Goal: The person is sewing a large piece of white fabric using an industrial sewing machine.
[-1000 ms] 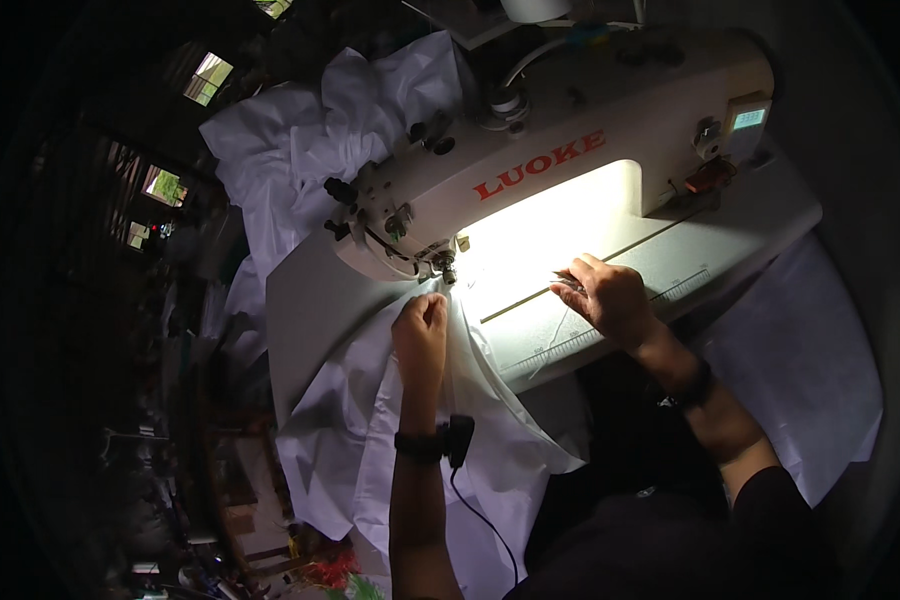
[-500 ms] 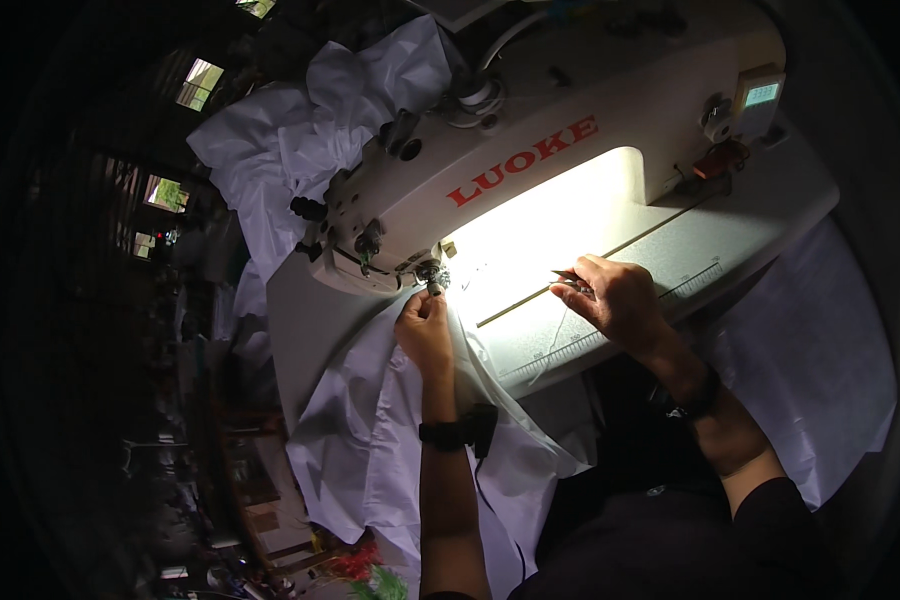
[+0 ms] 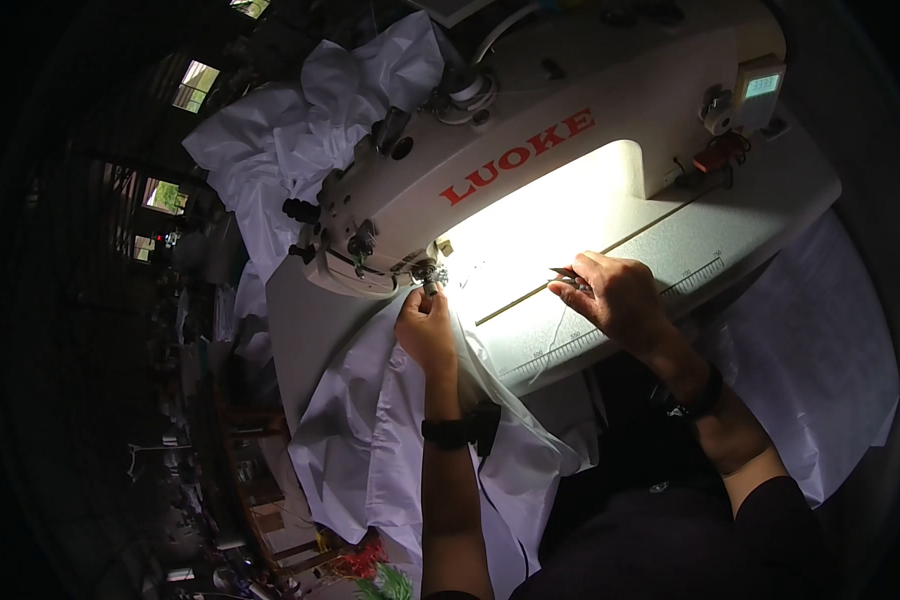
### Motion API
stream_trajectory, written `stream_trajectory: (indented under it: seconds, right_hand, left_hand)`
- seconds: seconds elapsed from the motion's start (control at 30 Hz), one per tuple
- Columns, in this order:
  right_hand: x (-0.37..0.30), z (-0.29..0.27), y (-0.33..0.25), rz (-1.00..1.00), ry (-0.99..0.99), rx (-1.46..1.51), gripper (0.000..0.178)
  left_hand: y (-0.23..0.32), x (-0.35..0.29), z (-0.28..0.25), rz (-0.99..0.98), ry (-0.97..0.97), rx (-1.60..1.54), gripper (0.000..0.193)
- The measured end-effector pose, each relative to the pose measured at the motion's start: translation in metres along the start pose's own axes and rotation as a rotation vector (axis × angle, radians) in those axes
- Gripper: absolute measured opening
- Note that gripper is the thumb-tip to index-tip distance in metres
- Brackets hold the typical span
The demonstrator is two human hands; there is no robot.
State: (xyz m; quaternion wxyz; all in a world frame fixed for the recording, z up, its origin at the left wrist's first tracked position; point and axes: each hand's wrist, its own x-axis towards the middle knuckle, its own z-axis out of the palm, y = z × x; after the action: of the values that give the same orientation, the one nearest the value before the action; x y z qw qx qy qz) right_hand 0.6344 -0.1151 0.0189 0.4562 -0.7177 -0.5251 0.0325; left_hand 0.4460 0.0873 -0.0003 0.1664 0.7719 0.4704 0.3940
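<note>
My left hand is closed at the needle end of a white sewing machine, thumb and fingertips pinched right under the presser foot. What those fingers hold, if anything, is too small to make out. White fabric drapes below and around that hand, off the machine bed's front edge. Over the lit bed, my right hand is closed around small metal thread snips, their dark pointed tip sticking out leftward. A fine pale thread trails down beneath the right hand across the bed.
More white cloth is heaped behind the machine head, and another white sheet hangs at the right. A small lit display sits on the machine's right end. Red and green tufts lie low at the left.
The view has shifted very slightly. Both hands keep nearly the same places and grips, and the fabric hangs much as before.
</note>
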Motion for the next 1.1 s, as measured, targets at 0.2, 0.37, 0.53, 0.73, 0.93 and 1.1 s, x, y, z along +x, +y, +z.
stream_trajectory:
  seconds: [0.2, 0.37, 0.53, 0.73, 0.93, 1.1]
  right_hand:
    - [-0.0006, 0.0009, 0.0014, -0.045, 0.022, -0.047, 0.035]
    - [0.0001, 0.0013, 0.0003, -0.023, -0.012, -0.063, 0.034]
    - [-0.0006, 0.0028, -0.0006, -0.044, 0.039, -0.074, 0.033]
    - [-0.0018, 0.0047, 0.0022, -0.051, 0.002, -0.114, 0.033]
    - [-0.0026, 0.0054, 0.0024, -0.046, 0.009, -0.142, 0.033]
    - [-0.0016, 0.0044, 0.0002, -0.05, 0.031, -0.098, 0.039]
  left_hand:
    - [0.0034, -0.0006, 0.0009, 0.008, 0.006, -0.008, 0.02]
    - [0.0026, -0.0017, 0.0001, -0.012, -0.016, 0.053, 0.015]
    - [0.003, -0.0025, -0.0015, -0.043, -0.026, -0.004, 0.013]
    - [0.0056, -0.0038, -0.0025, -0.014, -0.002, -0.012, 0.012]
    - [0.0025, -0.0026, 0.0003, 0.034, 0.006, 0.068, 0.013]
    - [0.0, -0.003, 0.0009, -0.015, 0.006, 0.063, 0.012]
